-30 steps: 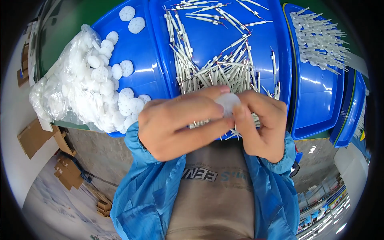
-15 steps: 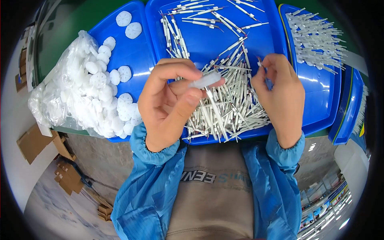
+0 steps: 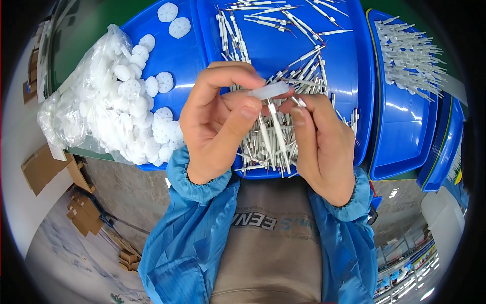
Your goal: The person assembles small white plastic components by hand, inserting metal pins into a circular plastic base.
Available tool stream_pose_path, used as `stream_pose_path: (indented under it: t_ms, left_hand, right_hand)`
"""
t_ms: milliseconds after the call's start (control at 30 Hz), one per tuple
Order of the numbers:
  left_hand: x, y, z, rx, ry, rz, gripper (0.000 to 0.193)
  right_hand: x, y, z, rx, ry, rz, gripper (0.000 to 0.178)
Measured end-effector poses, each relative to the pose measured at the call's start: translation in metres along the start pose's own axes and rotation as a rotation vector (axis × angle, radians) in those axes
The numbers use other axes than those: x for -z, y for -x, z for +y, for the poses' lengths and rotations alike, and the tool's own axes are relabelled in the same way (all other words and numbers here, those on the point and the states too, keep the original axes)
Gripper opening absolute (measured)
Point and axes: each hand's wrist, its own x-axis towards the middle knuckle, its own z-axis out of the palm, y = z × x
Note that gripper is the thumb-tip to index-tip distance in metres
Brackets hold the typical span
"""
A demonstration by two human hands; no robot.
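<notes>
Over the large, blue, rectangular plastic tray (image 3: 336, 58), my left hand (image 3: 212, 126) grasps a small, white, round disc (image 3: 269, 91), pinched between thumb and fingers and seen nearly edge-on. Two slim white rods (image 3: 278, 133) extend from the disc's underside towards the tray's near edge. My right hand (image 3: 326, 144), also above the tray, grips a slender white piece with a metallic end (image 3: 299, 102) between thumb and forefinger, close beside the disc; whether they touch I cannot tell. Beneath both hands, inside the tray, lies a heap of thin white sticks (image 3: 253, 148). Left of the tray, a clear plastic bag (image 3: 66, 121) and many loose white perforated discs (image 3: 163, 130) are noted; right of it, a dense cluster of white stems (image 3: 410, 57).
</notes>
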Motion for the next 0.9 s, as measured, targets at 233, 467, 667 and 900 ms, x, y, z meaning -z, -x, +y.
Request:
stream_pose_path:
  t_ms: [233,467,667,900]
  left_hand:
    - [-0.005,-0.002,0.004,-0.013,0.032,0.024,0.028]
    - [-0.001,-0.001,0.004,-0.008,0.147,-0.030,0.025]
    - [-0.005,-0.001,0.001,-0.062,0.064,-0.017,0.025]
    - [-0.004,0.000,0.000,-0.072,0.035,-0.011,0.023]
  right_hand:
    - [-0.001,0.005,-0.003,0.123,0.157,0.076,0.014]
    - [0.003,0.006,-0.006,0.069,0.102,-0.010,0.013]
    - [0.007,0.007,-0.008,0.058,0.064,-0.010,0.012]
    - [0.007,0.009,-0.011,0.047,0.021,-0.005,0.003]
